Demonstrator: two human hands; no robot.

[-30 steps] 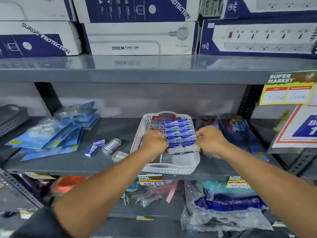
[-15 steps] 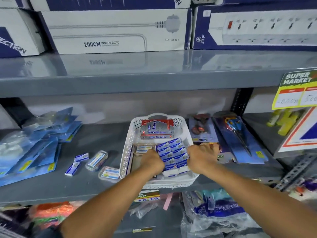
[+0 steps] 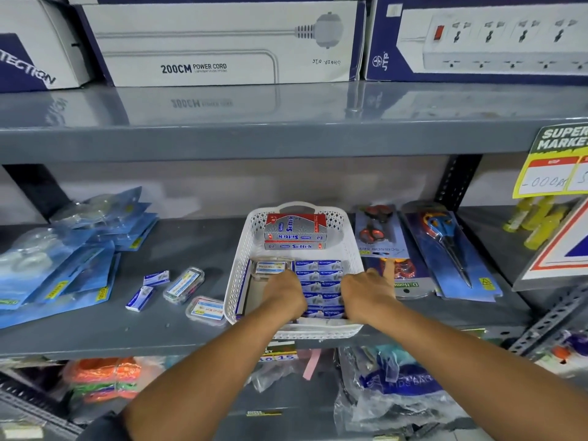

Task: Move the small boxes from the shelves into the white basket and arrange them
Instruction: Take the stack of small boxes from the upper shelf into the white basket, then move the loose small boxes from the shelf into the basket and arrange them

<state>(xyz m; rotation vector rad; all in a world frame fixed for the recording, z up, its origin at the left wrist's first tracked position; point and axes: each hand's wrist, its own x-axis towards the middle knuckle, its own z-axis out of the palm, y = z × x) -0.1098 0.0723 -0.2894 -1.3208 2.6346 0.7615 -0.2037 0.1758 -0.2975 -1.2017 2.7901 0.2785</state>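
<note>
A white perforated basket [image 3: 241, 256] sits on the grey middle shelf. Inside it lies a block of small blue-and-white boxes [image 3: 321, 281] in two columns, with red-and-grey Softek boxes [image 3: 296, 232] at the far end and a clear case [image 3: 270, 268] beside the block. My left hand [image 3: 284, 296] presses the block's left side and my right hand [image 3: 367, 292] grips its right side, index finger raised over the rim. Two more small boxes [image 3: 156, 277] [image 3: 140, 298] lie on the shelf left of the basket.
Two clear cases [image 3: 184, 284] [image 3: 206, 310] lie next to the loose boxes. Blue blister packs [image 3: 63, 265] fill the shelf's left; scissor packs [image 3: 448, 249] lie right of the basket. Power-cord cartons [image 3: 219, 43] stand on the shelf above. Price signs [image 3: 553, 163] hang at the right.
Both hands lowered the block of small boxes from above the basket down into its right half. The view has shifted downward and closer.
</note>
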